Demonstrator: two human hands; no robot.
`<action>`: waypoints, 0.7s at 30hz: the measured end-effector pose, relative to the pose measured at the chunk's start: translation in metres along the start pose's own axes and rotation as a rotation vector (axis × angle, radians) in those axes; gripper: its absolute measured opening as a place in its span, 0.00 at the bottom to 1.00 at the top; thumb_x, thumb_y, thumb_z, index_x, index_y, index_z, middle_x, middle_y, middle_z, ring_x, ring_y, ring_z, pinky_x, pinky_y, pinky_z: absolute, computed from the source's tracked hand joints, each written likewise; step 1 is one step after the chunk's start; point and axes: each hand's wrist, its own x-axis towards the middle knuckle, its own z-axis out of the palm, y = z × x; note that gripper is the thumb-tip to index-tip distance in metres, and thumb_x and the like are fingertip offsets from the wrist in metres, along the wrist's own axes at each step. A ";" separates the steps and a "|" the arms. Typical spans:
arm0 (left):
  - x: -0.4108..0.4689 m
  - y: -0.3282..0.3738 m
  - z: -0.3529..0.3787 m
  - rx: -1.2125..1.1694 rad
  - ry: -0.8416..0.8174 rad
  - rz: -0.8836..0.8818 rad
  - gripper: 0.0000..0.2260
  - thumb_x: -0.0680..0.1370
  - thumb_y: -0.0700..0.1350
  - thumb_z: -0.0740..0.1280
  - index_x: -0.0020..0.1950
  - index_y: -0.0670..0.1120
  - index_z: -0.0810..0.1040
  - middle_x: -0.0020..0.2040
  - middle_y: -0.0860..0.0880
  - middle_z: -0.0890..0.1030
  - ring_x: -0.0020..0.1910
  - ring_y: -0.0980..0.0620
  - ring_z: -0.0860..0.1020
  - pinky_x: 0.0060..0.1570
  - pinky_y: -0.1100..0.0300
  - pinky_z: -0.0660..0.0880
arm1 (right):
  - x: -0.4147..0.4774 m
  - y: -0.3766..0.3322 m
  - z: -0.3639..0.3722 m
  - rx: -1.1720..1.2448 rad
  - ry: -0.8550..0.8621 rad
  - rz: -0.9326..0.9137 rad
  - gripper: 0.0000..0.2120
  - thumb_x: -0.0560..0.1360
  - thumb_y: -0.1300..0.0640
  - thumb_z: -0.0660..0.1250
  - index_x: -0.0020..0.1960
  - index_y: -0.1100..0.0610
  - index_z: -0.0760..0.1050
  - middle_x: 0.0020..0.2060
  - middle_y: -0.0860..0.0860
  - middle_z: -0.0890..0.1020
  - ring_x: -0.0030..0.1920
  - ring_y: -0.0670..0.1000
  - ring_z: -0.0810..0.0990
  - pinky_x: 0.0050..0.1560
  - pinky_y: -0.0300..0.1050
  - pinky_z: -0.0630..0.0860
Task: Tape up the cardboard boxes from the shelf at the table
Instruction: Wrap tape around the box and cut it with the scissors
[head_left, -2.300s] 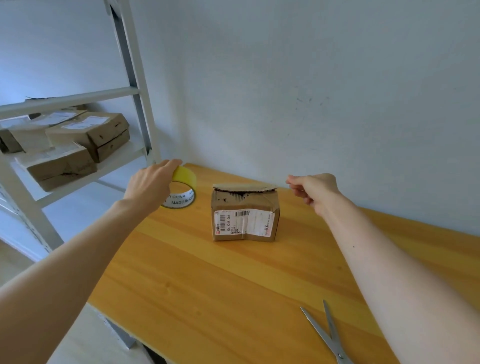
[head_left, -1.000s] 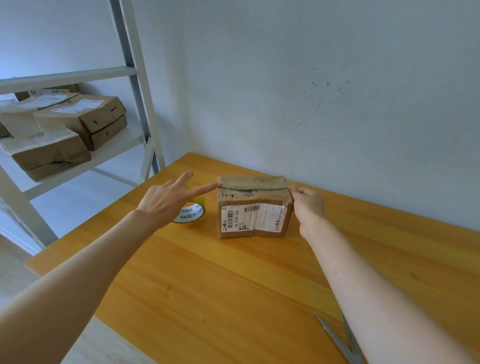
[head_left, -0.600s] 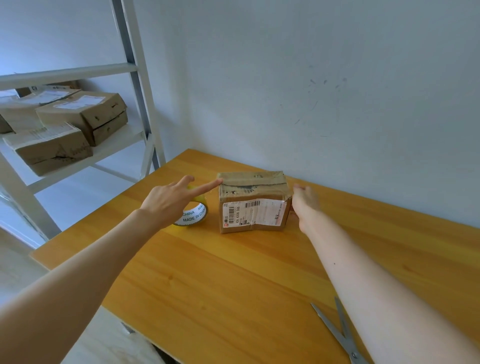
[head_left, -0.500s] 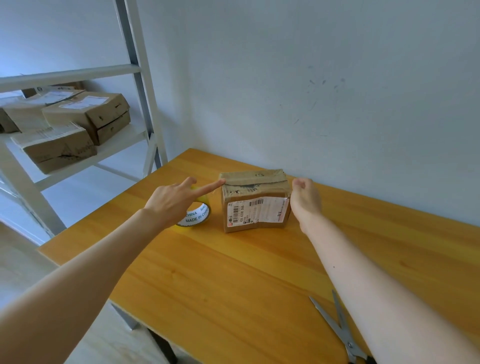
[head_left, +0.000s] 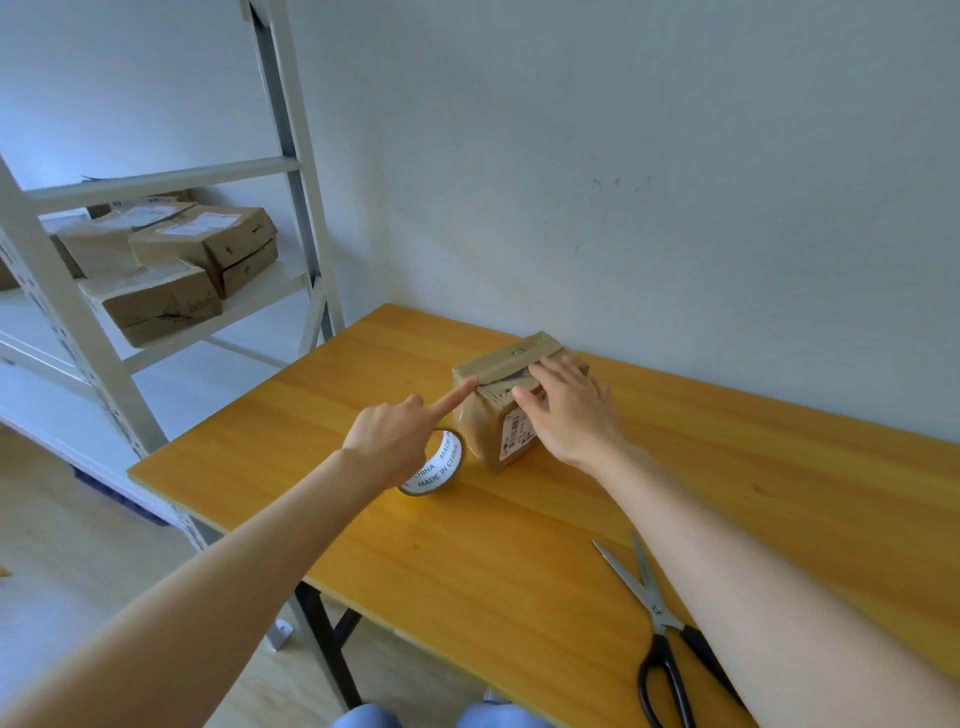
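A pale grey-blue wall (head_left: 623, 156) fills the upper frame. A white metal shelf (head_left: 291, 171) stands at left, beside the orange wooden tabletop (head_left: 519, 545). Light wooden floor (head_left: 62, 519) at lower left.

— Where've you got room on the table (head_left: 291, 436)?
— Left half's bare. Tape roll (head_left: 436, 467) sits touching the box (head_left: 485, 431), wall (head_left: 675, 208) crowds behind, scissors (head_left: 657, 618) block your near right.

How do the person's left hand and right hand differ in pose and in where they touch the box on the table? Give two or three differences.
The left hand points with one finger stretched to the box's top left edge; the right hand lies open, palm down.
The left hand touches by a fingertip only; the right hand covers the box's top and near face.
The left hand hangs above the tape roll; the right hand does not.
Both touch the box, and neither grips anything.
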 end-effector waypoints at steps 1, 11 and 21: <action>-0.003 0.003 -0.002 -0.003 -0.003 -0.011 0.44 0.78 0.35 0.58 0.73 0.64 0.29 0.45 0.48 0.72 0.30 0.53 0.70 0.25 0.62 0.65 | -0.003 -0.002 -0.001 -0.017 -0.005 -0.021 0.28 0.82 0.39 0.49 0.78 0.52 0.58 0.79 0.47 0.55 0.79 0.48 0.48 0.77 0.54 0.43; -0.025 0.024 -0.003 -0.042 0.038 -0.091 0.34 0.83 0.49 0.56 0.77 0.55 0.31 0.43 0.49 0.72 0.29 0.52 0.71 0.25 0.60 0.63 | -0.030 -0.009 -0.013 -0.061 -0.060 -0.141 0.25 0.83 0.44 0.54 0.78 0.50 0.60 0.78 0.47 0.58 0.78 0.48 0.51 0.76 0.50 0.49; -0.032 0.049 -0.002 -0.676 -0.027 -0.231 0.25 0.79 0.53 0.62 0.73 0.44 0.63 0.51 0.48 0.79 0.46 0.49 0.77 0.44 0.54 0.75 | -0.046 -0.013 -0.019 0.045 -0.030 -0.036 0.24 0.83 0.52 0.57 0.78 0.52 0.59 0.78 0.49 0.57 0.77 0.52 0.57 0.73 0.52 0.60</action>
